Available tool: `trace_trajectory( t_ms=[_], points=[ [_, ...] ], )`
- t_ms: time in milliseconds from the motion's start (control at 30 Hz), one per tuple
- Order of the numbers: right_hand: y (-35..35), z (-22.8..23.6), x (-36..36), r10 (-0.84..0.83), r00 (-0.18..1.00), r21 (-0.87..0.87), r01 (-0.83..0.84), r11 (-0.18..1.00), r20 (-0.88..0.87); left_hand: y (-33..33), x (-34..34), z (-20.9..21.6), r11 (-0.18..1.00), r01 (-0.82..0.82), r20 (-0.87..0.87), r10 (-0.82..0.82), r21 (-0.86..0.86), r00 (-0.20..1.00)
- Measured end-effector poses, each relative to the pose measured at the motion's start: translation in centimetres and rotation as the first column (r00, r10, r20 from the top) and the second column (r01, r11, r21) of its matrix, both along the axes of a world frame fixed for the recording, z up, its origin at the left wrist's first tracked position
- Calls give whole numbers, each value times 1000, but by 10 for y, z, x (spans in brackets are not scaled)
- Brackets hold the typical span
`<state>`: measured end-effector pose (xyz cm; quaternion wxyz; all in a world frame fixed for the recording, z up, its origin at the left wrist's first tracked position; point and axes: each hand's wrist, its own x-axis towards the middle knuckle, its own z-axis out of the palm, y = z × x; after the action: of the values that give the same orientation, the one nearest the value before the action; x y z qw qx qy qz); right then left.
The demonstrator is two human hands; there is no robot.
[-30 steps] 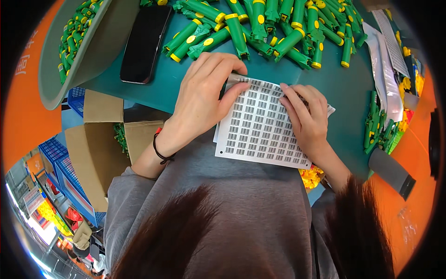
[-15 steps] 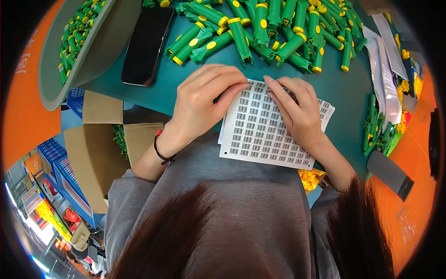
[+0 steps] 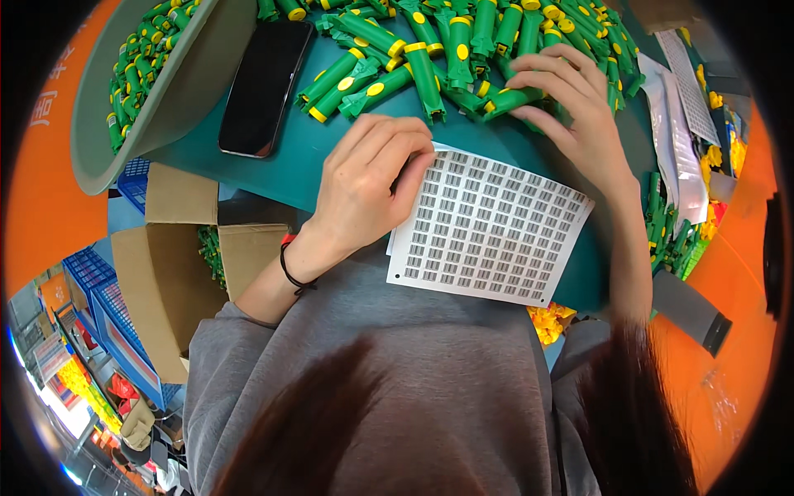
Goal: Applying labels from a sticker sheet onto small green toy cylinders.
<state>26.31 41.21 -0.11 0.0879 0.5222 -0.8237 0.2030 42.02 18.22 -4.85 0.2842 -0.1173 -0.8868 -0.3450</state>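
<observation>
- And here's the crux: a green tube (image 3: 514, 100) lies right between the thumb and fingers of the right hand (image 3: 585, 116), its yellow end pointing down-left, its long axis slanting up toward the palm, nearly in line with those fingers.
- The right fingers curve loosely apart around it; whether they press on it, one cannot tell.
- Over to the left hand (image 3: 362, 183), well apart from that tube and farther from it: thumb and forefinger pinch together at the upper-left corner of the label sheet (image 3: 488, 227).
- The sheet slopes down and to the right from the left fingers, spreading below the right ones, its lower edge at the person's grey shirt (image 3: 430, 347).
- Close quarters above the right fingers: the tube pile (image 3: 423, 78) crowds in, pieces crossing at odd angles.
- Open room, though! Bare green tabletop (image 3: 285, 175) shows left of the left fingers, and a strip runs between pile and sheet.
- Up-left of the left fingers, a black phone (image 3: 266, 87); right of the right fingers, white papers (image 3: 672, 140).
</observation>
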Motion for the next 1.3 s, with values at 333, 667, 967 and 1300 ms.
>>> trace_trajectory(
  t_ms=[333,667,967,1300],
  points=[
    [8,-41,107,230,388,-361,309,880,893,4,3,9,943,-86,391,-50,320,919],
    [9,-50,92,323,248,-404,445,799,913,-2,-2,10,967,7,293,-84,256,952],
    [8,-42,104,377,328,-496,470,730,866,20,1,43,839,68,329,-285,540,900],
    [9,-49,107,328,430,-521,481,706,841,34,-10,43,752,24,455,-423,658,784]
  ],
)
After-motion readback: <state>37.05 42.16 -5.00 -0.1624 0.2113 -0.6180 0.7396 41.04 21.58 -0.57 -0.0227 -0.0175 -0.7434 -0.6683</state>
